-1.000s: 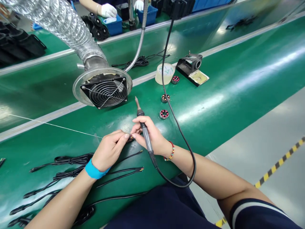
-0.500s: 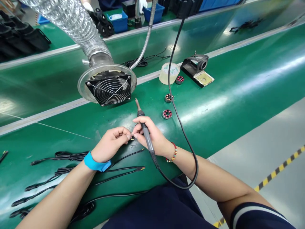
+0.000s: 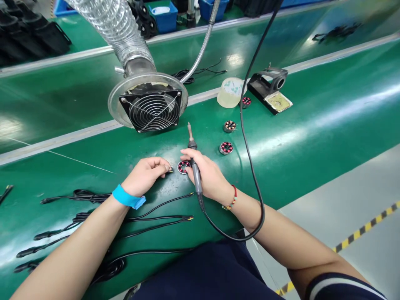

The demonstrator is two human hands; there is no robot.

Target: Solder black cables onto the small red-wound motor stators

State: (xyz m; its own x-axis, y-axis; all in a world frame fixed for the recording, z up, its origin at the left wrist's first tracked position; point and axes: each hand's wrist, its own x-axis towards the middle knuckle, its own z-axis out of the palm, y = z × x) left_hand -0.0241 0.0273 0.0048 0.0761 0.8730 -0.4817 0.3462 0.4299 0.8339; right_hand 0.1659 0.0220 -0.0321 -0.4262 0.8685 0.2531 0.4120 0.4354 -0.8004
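Note:
My left hand (image 3: 150, 174) pinches the end of a black cable, whose thin bare wire tips (image 3: 170, 169) poke out past the fingertips. In my right hand (image 3: 208, 173) lies a soldering iron (image 3: 196, 177), its metal tip pointing up and away over the bench. The thumb and fingers of that hand are also at a round coil part (image 3: 183, 167) with red windings, just right of the wire tips and apart from them. Two similar coils (image 3: 226, 147) (image 3: 229, 126) sit farther right on the green bench.
A fume fan (image 3: 154, 110) on a clear duct hangs ahead of my hands. Beyond the coils are a tape roll (image 3: 230, 93), another coil (image 3: 246, 102) and an iron stand (image 3: 271, 89). Black cables (image 3: 159, 218) lie at the near left. The iron's cord loops over my right forearm.
My hands have moved apart at the fingertips. The red coil, mostly hidden before, now shows by my right fingers. The whole view has shifted slightly.

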